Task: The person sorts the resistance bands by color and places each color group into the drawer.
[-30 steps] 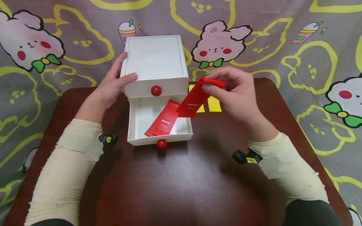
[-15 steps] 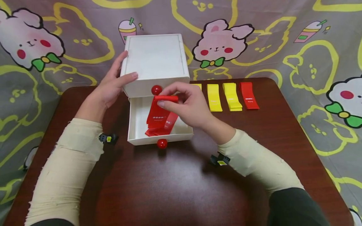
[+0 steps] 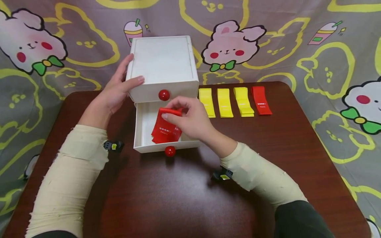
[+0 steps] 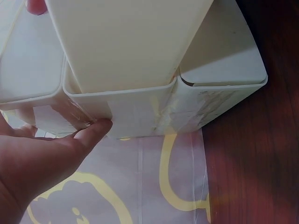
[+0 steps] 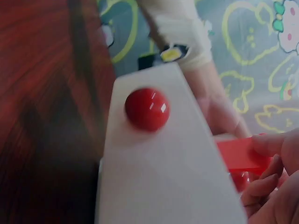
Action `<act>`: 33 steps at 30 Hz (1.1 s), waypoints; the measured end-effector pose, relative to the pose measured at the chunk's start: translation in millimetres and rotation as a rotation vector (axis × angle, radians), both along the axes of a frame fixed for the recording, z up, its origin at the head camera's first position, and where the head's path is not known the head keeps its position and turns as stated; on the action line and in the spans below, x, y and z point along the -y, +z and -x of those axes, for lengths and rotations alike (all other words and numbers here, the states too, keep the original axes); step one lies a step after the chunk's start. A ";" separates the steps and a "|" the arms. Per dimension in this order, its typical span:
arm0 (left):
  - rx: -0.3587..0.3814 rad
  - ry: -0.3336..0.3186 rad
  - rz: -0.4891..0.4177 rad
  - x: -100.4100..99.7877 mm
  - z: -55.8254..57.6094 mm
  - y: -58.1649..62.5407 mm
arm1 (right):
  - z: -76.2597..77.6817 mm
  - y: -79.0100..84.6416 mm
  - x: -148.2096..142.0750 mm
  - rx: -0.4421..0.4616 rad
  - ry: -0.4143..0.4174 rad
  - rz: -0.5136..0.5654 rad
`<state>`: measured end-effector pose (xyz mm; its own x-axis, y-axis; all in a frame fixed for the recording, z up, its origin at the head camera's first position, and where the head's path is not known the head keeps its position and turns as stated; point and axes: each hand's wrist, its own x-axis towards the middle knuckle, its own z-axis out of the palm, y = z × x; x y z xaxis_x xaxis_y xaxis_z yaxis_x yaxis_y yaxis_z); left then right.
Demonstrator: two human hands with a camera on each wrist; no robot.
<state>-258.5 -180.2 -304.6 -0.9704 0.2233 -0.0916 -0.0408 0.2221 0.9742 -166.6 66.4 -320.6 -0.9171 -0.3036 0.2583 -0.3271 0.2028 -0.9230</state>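
In the head view, my right hand (image 3: 193, 119) pinches a folded red resistance band (image 3: 167, 124) between thumb and fingers, low inside the pulled-out lower drawer (image 3: 143, 129). Another red band in that drawer is largely covered by it. My left hand (image 3: 114, 89) rests against the left side of the white two-drawer box (image 3: 162, 61), its thumb on the top near the front edge. In the left wrist view, the left fingers (image 4: 96, 133) lie fairly straight along the box. The right wrist view shows the drawer's red knob (image 5: 147, 109) and the held band (image 5: 243, 154).
Right of the box, several folded bands lie in a row: yellow bands (image 3: 225, 102) and a red band (image 3: 262, 100). The upper drawer, with its red knob (image 3: 164, 95), is closed. A patterned curtain (image 3: 282, 39) hangs behind the brown table (image 3: 190, 198).
My right hand has carried the red band leftward from beside the box, over the lower drawer, and lowered it inside. The left hand has stayed in place on the box.
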 end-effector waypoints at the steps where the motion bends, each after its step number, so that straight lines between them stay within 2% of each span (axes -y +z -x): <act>1: 0.001 0.000 -0.004 0.0 0.2 -0.1 | 2.0 -1.8 -0.5 0.003 -0.020 -0.037; 7: 0.008 -0.004 -0.015 0.8 -0.7 -0.3 | 10.9 -10.2 -5.1 -0.003 -0.089 -0.201; 16: -0.007 -0.006 -0.019 1.1 -1.0 1.2 | 19.9 -15.8 -14.5 -0.172 -0.123 -0.388; 23: -0.008 -0.005 -0.022 1.2 -0.7 1.4 | 32.5 -19.5 -26.9 -0.147 -0.107 -0.503; 27: -0.007 -0.004 -0.018 0.9 -1.1 1.6 | 38.6 -24.9 -35.0 -0.123 -0.101 -0.508; 33: -0.009 -0.005 -0.008 -0.1 0.0 0.8 | 40.0 -32.9 -47.8 -0.156 -0.120 -0.434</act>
